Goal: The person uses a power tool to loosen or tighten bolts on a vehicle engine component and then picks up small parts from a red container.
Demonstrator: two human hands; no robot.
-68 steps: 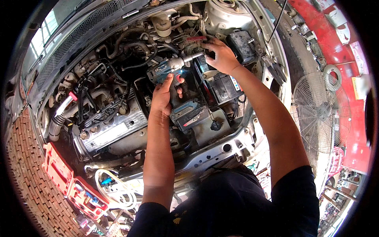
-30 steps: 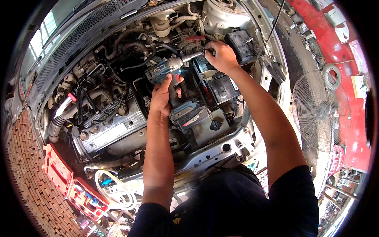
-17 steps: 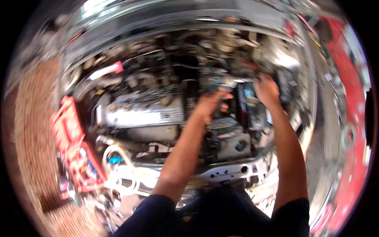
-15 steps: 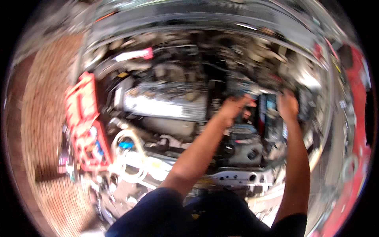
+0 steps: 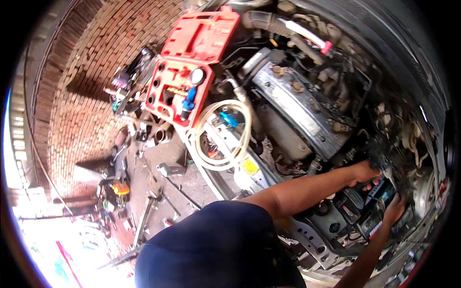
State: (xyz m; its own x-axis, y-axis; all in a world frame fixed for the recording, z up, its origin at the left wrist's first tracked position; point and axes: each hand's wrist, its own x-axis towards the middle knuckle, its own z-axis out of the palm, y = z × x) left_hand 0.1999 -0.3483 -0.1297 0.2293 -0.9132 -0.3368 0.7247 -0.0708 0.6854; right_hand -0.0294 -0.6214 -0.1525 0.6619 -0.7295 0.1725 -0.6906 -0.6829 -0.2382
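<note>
Both my hands are inside an open car engine bay, at the dark battery on the right. My left hand is over the battery's far end, its fingers curled in at dark parts; what they grip is hidden. My right hand is at the battery's right side, fingers bent toward its far end, the fingertips hard to make out. Between and just beyond the hands is a narrow grey metal piece, too blurred to name. The silver-topped engine lies left of my left arm.
An open red tool case with a gauge and blue fitting rests at the bay's left front. A coiled clear hose lies over the front panel. A white tube with a red cap lies behind the engine. Tools litter the ground beside a brick surface.
My view has swung left and tilted, so the engine bay sits further right and more ground shows. Both hands are still at the battery.
</note>
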